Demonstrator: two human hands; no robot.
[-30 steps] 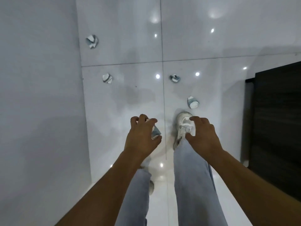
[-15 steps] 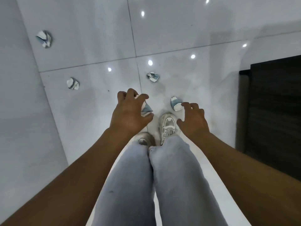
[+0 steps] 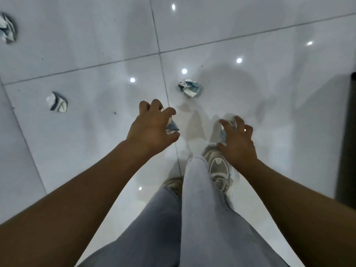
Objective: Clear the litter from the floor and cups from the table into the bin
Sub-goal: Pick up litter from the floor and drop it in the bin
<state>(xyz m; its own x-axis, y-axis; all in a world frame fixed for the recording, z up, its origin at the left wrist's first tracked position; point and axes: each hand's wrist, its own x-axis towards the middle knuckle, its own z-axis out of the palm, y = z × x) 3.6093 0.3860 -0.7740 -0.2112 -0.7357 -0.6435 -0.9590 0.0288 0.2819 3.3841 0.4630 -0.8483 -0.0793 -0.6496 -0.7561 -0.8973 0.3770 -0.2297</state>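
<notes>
Crumpled paper (image 3: pixel 172 126) gripped in left hand (image 3: pixel 152 130); right hand (image 3: pixel 238 143) fingers (image 3: pixel 225 125) curl over another wad (image 3: pixel 223 134) on floor (image 3: pixel 96 135), grip unclear.

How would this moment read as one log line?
left hand: holds paper wad | right hand: reaching floor wad | loose wads: three

Glossy white floor tiles (image 3: pixel 96 45) crossed by thin grey grout lines, dotted with bright round reflections of ceiling lights. Small dark specks scattered over the left tiles. Pale grey trousers (image 3: pixel 202 218) filling the lower middle, above worn white and grey trainers (image 3: pixel 218 168), the left one mostly hidden. Dark furniture edge (image 3: pixel 347 132) along the right side
</notes>
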